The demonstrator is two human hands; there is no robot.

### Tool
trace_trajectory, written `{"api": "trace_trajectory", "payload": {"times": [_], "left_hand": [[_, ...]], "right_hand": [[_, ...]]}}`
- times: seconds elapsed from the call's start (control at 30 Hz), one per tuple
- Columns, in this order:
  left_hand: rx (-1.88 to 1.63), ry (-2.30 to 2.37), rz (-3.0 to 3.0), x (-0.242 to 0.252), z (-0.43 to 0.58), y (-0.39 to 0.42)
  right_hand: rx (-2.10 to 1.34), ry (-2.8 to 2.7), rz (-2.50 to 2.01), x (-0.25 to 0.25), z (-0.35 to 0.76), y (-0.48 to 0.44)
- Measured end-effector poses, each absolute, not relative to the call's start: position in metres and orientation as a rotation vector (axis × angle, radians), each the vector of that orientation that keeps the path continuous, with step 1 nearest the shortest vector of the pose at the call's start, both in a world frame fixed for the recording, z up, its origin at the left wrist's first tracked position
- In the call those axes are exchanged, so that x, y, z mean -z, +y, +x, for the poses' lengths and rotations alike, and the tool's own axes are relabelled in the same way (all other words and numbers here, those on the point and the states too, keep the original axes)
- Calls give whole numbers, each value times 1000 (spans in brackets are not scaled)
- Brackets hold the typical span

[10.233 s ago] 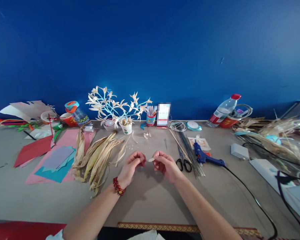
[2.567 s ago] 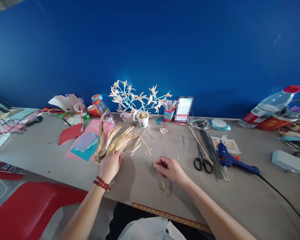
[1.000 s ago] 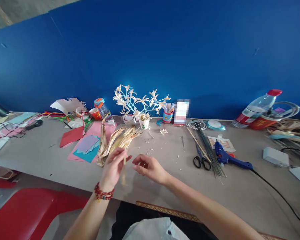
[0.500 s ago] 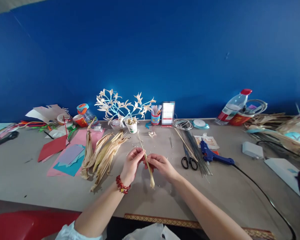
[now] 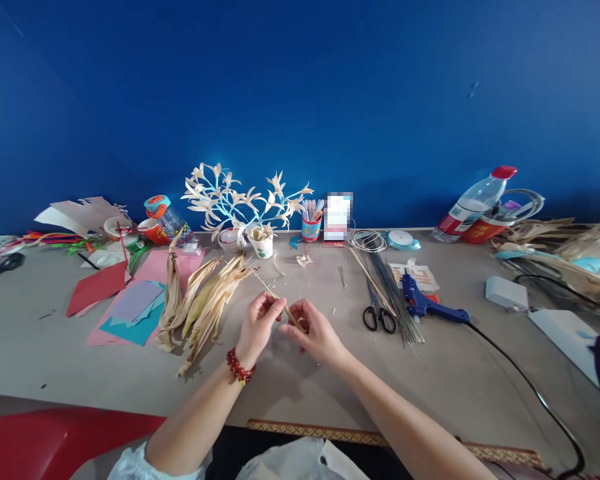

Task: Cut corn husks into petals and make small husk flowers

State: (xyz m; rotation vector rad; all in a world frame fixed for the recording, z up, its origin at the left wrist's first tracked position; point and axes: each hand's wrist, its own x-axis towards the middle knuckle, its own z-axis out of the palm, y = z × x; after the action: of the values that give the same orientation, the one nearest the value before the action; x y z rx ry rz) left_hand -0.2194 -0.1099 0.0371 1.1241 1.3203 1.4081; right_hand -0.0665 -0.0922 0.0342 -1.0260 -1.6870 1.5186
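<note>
My left hand [image 5: 261, 325], with a red bead bracelet at the wrist, pinches a thin pale husk-wrapped stem [image 5: 266, 287]. The stem slants from upper left down between both hands. My right hand [image 5: 314, 332] has its fingers curled round the stem's lower end, which its palm mostly hides. Dried corn husks [image 5: 207, 310] lie left of my hands. Behind them, husk flowers on blue stems [image 5: 220, 200] stand in a small white cup [image 5: 263, 245].
Black-handled scissors [image 5: 379, 319], a bundle of wires [image 5: 397, 303] and a blue glue gun [image 5: 430, 307] with a trailing cord lie to the right. Coloured paper [image 5: 97, 288] is at left; a tilted bottle [image 5: 475, 200] stands at back right.
The stem has turned from nearly upright to a leftward slant, and its bulky lower end is now hidden in my right hand. The whole view has shifted slightly.
</note>
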Motion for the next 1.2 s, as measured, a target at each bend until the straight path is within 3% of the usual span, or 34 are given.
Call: {"api": "trace_trajectory", "payload": {"times": [0.13,0.2,0.33,0.4,0.57,0.73,0.9,1.2], "left_hand": [[-1523,1370,1069,-35,-225,-107],[-1562,1322,1015,-35,-227,-107],[-1591,1147,978,-41,-223,-109],[-1563,1106,1015,-42,-220,-111],[-1366,1291,1237,-37,-218,-114],[-1458,1402,1180,-32,-227,-108],[-1398,1311,1267,-34,-226,-109],[-1376,1291,1394,-39,-226,-112]], "right_hand": [[-1128,-1879,-1153,-38,-61,-92],[-1330,-1804,-1069,-41,-60,-89],[-2064,-1429,-817,-41,-61,-87],[-2173,-1353,-769,-38,-63,-88],[-1944,-1454,-846,-28,-67,-89],[-1508,-1701,-960,-24,-62,-85],[-1503,-1679,-932,-29,-57,-81],[-2400,-996,-643,-33,-51,-73]]}}
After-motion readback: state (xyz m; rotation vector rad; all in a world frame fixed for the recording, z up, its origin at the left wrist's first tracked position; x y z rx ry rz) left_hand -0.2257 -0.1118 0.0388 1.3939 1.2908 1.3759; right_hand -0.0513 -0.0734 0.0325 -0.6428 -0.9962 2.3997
